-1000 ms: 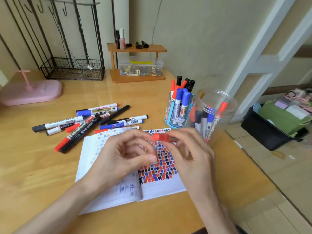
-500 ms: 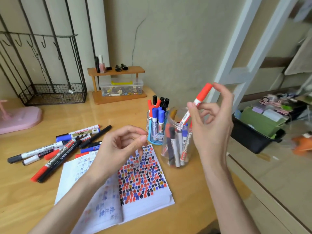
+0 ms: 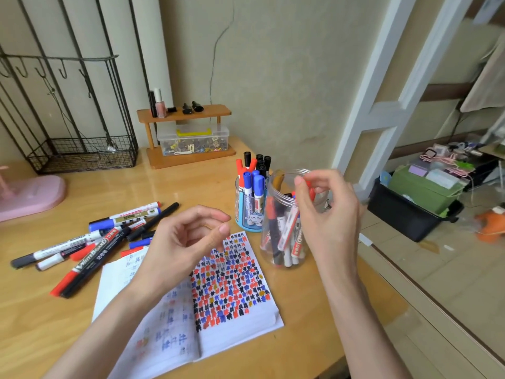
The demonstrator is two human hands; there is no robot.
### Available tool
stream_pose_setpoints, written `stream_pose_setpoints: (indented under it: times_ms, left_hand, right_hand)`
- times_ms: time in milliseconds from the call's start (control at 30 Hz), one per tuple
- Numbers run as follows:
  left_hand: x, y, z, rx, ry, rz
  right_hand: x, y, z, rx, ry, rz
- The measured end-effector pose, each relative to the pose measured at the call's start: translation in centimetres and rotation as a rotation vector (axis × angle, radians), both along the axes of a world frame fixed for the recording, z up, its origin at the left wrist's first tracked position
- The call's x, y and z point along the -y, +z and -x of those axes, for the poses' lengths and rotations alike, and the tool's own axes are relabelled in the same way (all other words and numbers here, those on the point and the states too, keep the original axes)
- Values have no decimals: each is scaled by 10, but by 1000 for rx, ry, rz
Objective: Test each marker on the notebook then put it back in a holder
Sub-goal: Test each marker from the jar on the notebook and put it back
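A person's right hand [image 3: 325,209] hangs over the mouth of a clear jar [image 3: 292,171], thumb and forefinger curled in on the cap of a red marker [image 3: 310,188]. The cap shows just behind the thumb tip and the barrel runs out of sight behind the palm, so whether the pinch is firm or loose cannot be told. Below those fingertips the jar stands with several markers leaning inside. Just beyond it, on the thumb side, a blue cup [image 3: 251,228] holds more, caps up. The left hand [image 3: 185,242] hovers with its fingers loosely curled and apart, gripping nothing. Directly beneath them lies the open notebook [image 3: 232,283], its right page crowded with red, blue and black marks. Out past the left knuckles, a scatter of loose markers [image 3: 123,217] rests on the wooden table [image 3: 177,187]. The step in hand looks to be the return, with a tested marker going into its holder. By that reading, the next move calls for the right fingers to part so the marker drops among the others without tipping the light jar. A hand would then reach to the pile beyond the left knuckles for one not yet tried, pull its cap and bring the tip down to the page.
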State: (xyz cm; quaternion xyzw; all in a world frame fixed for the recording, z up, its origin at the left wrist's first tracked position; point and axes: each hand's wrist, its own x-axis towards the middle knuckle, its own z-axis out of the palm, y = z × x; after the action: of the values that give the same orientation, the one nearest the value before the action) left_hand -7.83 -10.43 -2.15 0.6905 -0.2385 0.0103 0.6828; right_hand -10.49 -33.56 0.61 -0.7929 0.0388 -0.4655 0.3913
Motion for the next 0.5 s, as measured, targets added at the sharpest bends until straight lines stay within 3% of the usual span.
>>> stream_pose_setpoints:
  times_ms: [167,367,433,500]
  left_hand:
    - [-12,-4,3,-10,6,-10]
    - [-58,-25,2,39,185,-204]
    - [-81,-37,-1,38,316,-273]
    - [-104,-47,-6,3,473,-302]
  right_hand:
    - [-5,-12,-3,2,-140,252]
    - [-23,-15,6,95,-238,310]
    - [-42,-20,11,181,-190,325]
    - [-67,-28,14,216,-5,302]
